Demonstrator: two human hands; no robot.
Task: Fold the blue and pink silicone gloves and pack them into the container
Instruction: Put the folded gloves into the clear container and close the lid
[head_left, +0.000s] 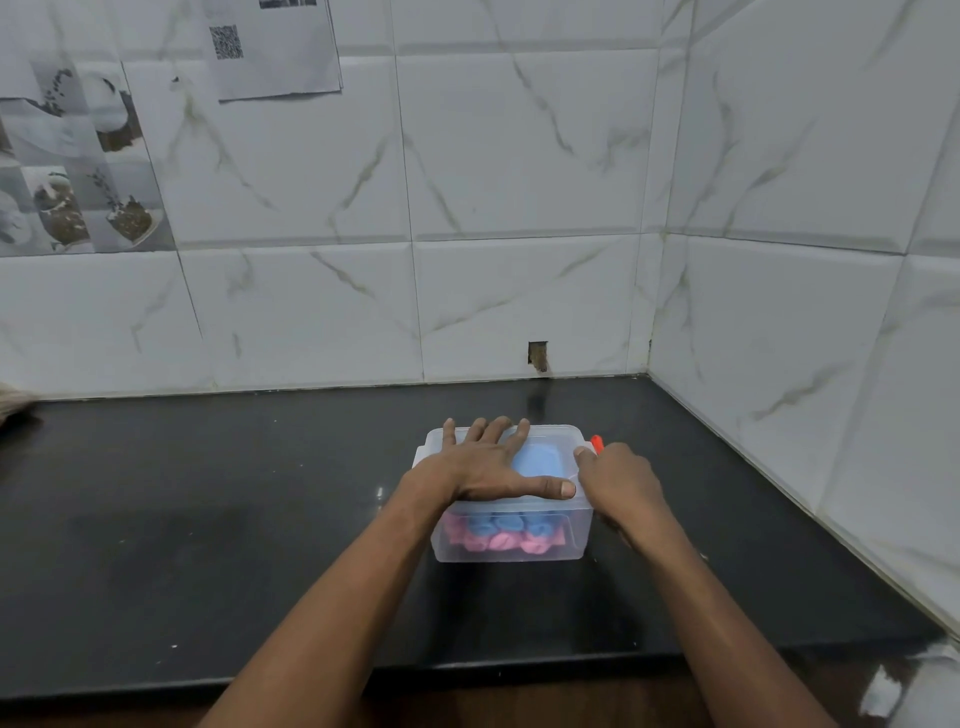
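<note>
A clear plastic container (576, 535) stands on the black counter, its translucent lid on top. Through the front wall I see the folded blue glove (501, 524) lying above the folded pink glove (493, 544). More blue shows through the lid. My left hand (480, 462) lies flat on the lid with fingers spread. My right hand (621, 480) is curled at the container's right end, its fingers on the red clip (597, 443) at that side.
The black counter (208, 519) runs to a tiled wall behind and a tiled wall on the right. A small hole (538, 356) is in the back wall just above the counter. The counter's front edge lies close below the container.
</note>
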